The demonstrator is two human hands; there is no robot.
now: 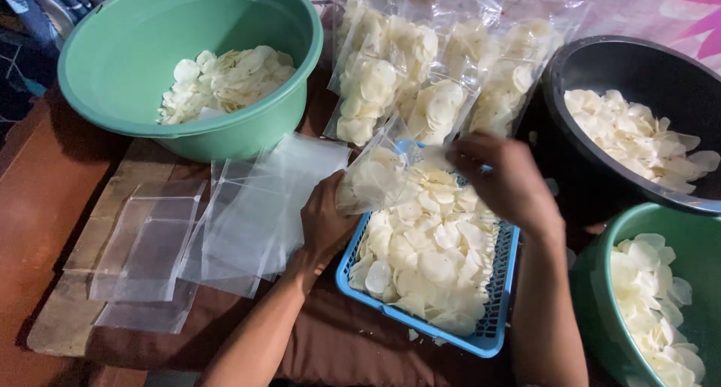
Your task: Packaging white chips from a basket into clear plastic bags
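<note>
My left hand grips a clear plastic bag partly filled with pale round chips, held tilted over a blue basket. The basket is heaped with the same white chips. My right hand is at the bag's open mouth, fingers pinched on its upper edge, above the basket's far end. Whether chips are in that hand is hidden.
A big green basin with chips stands at the back left, a black basin with chips at the right, another green basin at the front right. Filled bags lie at the back. Empty clear bags are spread left of the basket.
</note>
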